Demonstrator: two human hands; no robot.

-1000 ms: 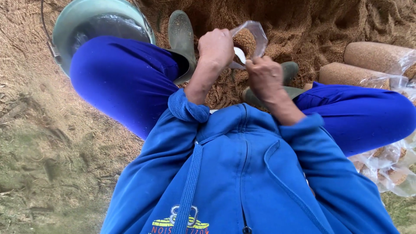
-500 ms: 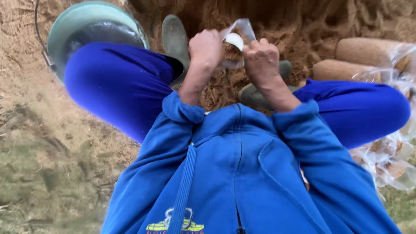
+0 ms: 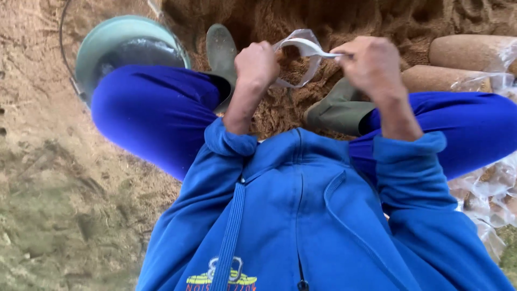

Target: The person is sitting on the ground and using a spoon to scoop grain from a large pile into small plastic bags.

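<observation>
Left grip: left hand (image 3: 257,66) fisted, closed on one side of the clear plastic bag (image 3: 301,56); knuckles toward camera.
Right grip: right hand (image 3: 371,64) closed, pinching the bag's other side, fingers curled over the film.
Bag: thin clear film, held in the air between the two hands, mouth pulled wide; can't tell what's inside.
Under the grip: loose brown sawdust pile (image 3: 334,21), spreads up and to both sides.
Boots: left green rubber boot (image 3: 221,51) just left of the left hand; right green boot (image 3: 336,110) below the right hand, both standing in the sawdust.
Legs: blue trousers (image 3: 156,113), knees spread either side of the grip.
Sleeves: blue hoodie (image 3: 301,215), cuffs pushed up at both wrists.
Left of grip: green bucket (image 3: 116,37) with wire handle, behind the left knee, dark contents.
Right of grip: two filled cylindrical bags (image 3: 468,51) of brown material lying on the ground, well apart from the hands.
Lower right: heap of crumpled clear plastic bags (image 3: 493,188) beside the right leg.
Ground: bare dirt (image 3: 59,205) at left, patchy green.
</observation>
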